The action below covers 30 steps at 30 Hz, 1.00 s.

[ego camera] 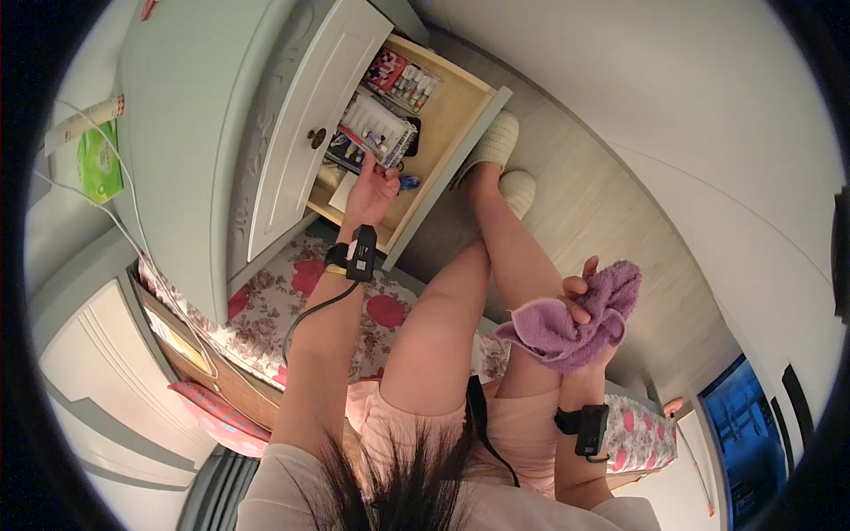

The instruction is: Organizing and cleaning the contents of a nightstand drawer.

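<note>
My left hand [374, 192] reaches into a pulled-out wooden drawer [458, 109], its fingertips at the near edge of a white plastic tray [375, 123] holding small items. Whether the fingers grip the tray's edge or just touch it, I cannot tell. A red stick-like item lies along the tray. Beside that hand are a blue item [410, 182] and a white box or card [342, 192]. Farther back stands a clear box of small bottles [415, 86] beside a red patterned pouch [385, 68]. My right hand [584, 312] holds a crumpled purple towel [571, 332] above my leg.
The pale green cabinet [179, 133] stands at the left, with a green tissue pack [99, 162] and white cables on its top. The upper drawer front [319, 119] has a dark knob. Slippers [498, 139] are on my feet, beyond the open drawer. Floral bedding [265, 315] lies beneath me.
</note>
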Each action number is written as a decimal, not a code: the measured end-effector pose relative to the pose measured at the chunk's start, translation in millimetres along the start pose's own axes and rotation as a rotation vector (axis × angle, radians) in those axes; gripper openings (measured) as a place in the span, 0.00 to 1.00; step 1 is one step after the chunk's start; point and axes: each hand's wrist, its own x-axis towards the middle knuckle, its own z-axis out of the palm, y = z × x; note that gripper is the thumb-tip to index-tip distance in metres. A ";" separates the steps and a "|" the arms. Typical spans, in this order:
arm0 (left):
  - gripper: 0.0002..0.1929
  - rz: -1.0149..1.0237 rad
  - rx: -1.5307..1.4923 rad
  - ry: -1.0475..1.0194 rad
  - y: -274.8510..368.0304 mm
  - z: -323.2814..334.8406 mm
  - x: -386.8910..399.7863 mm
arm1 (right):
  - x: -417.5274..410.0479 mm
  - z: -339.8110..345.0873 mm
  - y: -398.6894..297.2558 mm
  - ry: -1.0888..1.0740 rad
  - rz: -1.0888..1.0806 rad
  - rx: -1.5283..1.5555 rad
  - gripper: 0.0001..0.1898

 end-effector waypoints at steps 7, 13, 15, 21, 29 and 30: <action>0.11 -0.039 -0.007 -0.012 -7.5 -6.6 -12.2 | -0.3 -4.0 -2.1 -0.037 0.010 0.015 0.30; 0.11 -0.024 -0.023 0.021 -0.4 -6.9 -8.2 | 0.6 -3.5 5.2 -0.017 -0.015 -0.010 0.30; 0.12 -0.013 -0.014 0.009 -0.5 -7.4 -6.4 | -1.2 -6.9 2.8 0.003 -0.030 0.003 0.31; 0.12 -0.052 -0.110 -0.014 -7.3 -4.8 -0.6 | -4.8 4.8 -1.7 0.160 -0.052 -0.012 0.33; 0.13 -0.063 -0.130 0.009 2.9 -5.4 5.0 | -4.4 10.6 -0.2 -0.037 -0.054 -0.042 0.28; 0.13 -0.073 -0.115 0.047 -0.3 -5.6 4.7 | -5.2 6.3 -1.3 -0.048 -0.055 -0.029 0.28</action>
